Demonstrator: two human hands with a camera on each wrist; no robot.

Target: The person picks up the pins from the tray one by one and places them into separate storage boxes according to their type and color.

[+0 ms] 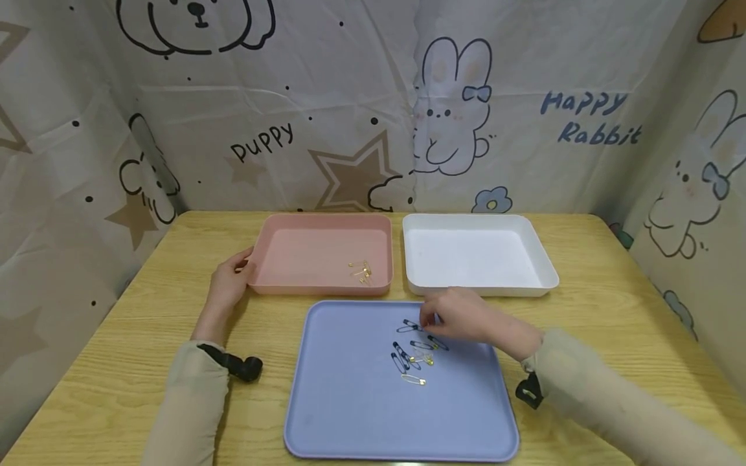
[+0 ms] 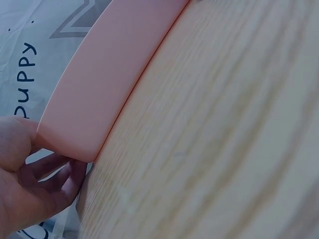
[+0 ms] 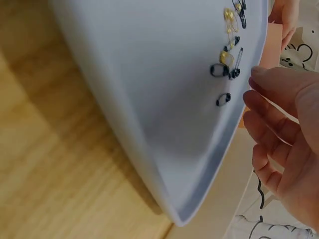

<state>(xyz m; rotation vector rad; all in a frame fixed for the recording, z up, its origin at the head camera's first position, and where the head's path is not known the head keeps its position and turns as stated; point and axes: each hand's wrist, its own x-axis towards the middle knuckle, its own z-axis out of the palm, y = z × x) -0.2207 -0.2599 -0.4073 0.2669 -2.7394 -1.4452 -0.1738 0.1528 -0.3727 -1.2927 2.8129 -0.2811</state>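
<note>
My left hand (image 1: 229, 279) grips the left end of a pink tray (image 1: 309, 249), thumb at the rim and fingers bent against the end wall in the left wrist view. Several gold safety pins (image 1: 362, 272) lie at that tray's front right. My right hand (image 1: 463, 315) hovers over the far right of a blue tray (image 1: 350, 395). Its thumb and fingertips stand apart in the right wrist view, with nothing visible between them. Below and beside it on the blue tray are several black safety pins (image 1: 399, 357) and a few gold ones, among them a gold safety pin (image 1: 414, 380) nearest me.
A white tray (image 1: 474, 249) stands behind the blue one, right of the pink tray. All three rest on a wooden table (image 1: 116, 375). Printed cloth (image 1: 350, 77) hangs behind and at both sides of the table. Each wrist wears a black strap.
</note>
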